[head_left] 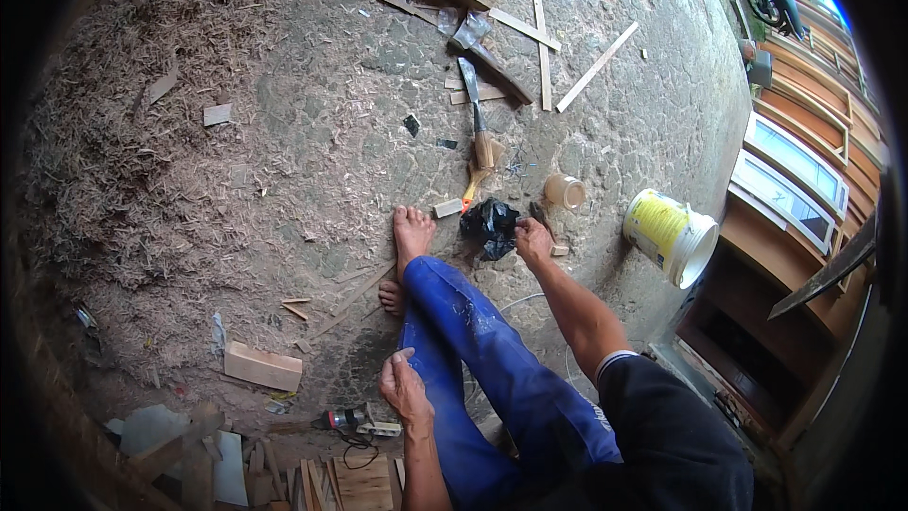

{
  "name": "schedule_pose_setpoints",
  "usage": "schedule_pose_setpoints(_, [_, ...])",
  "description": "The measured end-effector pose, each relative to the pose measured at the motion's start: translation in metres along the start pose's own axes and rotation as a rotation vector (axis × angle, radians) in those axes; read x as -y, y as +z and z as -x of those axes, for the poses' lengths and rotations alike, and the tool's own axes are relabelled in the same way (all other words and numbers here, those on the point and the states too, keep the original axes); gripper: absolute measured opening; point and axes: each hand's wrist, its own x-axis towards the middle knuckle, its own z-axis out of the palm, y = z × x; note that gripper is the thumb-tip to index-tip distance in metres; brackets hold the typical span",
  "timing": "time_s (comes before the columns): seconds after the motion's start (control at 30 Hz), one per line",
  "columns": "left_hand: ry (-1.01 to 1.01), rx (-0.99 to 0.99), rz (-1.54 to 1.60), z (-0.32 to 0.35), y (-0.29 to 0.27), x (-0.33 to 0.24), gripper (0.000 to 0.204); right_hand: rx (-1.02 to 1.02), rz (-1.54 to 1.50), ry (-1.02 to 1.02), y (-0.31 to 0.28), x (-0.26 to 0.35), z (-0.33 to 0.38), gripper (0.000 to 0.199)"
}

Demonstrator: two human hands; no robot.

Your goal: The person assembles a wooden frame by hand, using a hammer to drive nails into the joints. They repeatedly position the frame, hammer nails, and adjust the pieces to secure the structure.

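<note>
Black plastic bag, blue trousers

The black plastic bag I have pinched at its right side is crumpled (thin, glossy, all folds), on or just above the cracked ground, I can't tell which, well inside its right edge.

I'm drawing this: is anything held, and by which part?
The right hand holds a crumpled black plastic bag by its right edge; the left hand, I can't tell.
</note>
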Motion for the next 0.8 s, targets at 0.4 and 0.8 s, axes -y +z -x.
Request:
schedule_pose_setpoints(0.4, [0.062,0.011,-0.048,-0.035,-0.011,-0.01,0.033,-0.083,0.179,-0.052,0.045,-0.005,-0.171,0.028])
schedule_pose_setpoints(0.8, [0.066,0.047,-0.087,-0.045,-0.003,-0.02,0.033,-0.048,0.139,-0.037,0.061,-0.031,-0.192,0.026])
